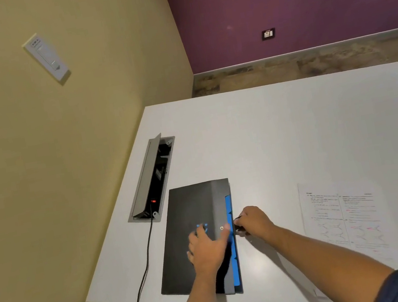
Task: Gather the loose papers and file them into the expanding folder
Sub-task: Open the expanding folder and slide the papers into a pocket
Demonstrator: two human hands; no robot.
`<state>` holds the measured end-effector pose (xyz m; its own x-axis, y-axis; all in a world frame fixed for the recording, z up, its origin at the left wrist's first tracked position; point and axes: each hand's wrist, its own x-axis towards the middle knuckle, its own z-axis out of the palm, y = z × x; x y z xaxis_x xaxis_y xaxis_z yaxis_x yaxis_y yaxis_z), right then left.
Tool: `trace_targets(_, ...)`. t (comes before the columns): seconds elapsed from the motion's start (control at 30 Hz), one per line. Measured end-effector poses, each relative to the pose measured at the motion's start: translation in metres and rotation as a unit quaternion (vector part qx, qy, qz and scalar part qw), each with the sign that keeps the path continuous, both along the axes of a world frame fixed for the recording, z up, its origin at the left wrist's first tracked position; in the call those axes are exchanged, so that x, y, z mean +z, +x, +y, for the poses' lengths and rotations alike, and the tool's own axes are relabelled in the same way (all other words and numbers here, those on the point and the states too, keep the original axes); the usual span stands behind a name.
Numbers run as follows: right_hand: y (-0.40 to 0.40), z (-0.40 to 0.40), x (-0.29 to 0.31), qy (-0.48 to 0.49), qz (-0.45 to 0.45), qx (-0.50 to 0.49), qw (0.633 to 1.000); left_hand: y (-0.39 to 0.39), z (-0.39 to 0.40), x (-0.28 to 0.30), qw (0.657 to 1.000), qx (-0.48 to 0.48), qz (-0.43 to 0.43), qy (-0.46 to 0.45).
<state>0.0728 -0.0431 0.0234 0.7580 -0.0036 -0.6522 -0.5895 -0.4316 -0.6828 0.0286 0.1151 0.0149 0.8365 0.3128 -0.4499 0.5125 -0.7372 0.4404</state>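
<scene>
Folder [196,233], black with blue dividers along its right edge, lies flat on the white surface [296,133] near the left side, just beside an open cable box [152,180] with a black cord [145,261] running off the near edge. The left hand [208,249] rests flat on the cover, fingers spread. The right hand [254,221] sits at the folder's right edge, fingers pinched on something small and dark. One printed paper [345,218] lies well apart to the right.

Left grip [208,249] flat (fingers spread), right grip [251,221] pinched.
</scene>
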Motion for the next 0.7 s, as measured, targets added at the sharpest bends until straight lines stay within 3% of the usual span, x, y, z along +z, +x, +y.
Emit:
trace_targets(0.1,0.000,0.002,0.015,0.107,0.046,-0.052,0.992,0.018,0.001,0.016,0.996,0.062,-0.038,-0.054)
trace_targets(0.3,-0.008,0.004,0.039,0.318,-0.033,-0.102,0.942,0.051,0.004,0.054,0.980,0.089,-0.072,-0.165)
trace_targets(0.5,-0.001,-0.007,0.068,0.410,-0.062,-0.084,0.906,0.074,0.010,0.090,0.961,0.063,-0.084,-0.254)
trace_targets(0.7,-0.002,-0.034,0.070,0.436,-0.090,-0.110,0.889,0.073,-0.006,0.103,0.956,0.014,-0.103,-0.274)
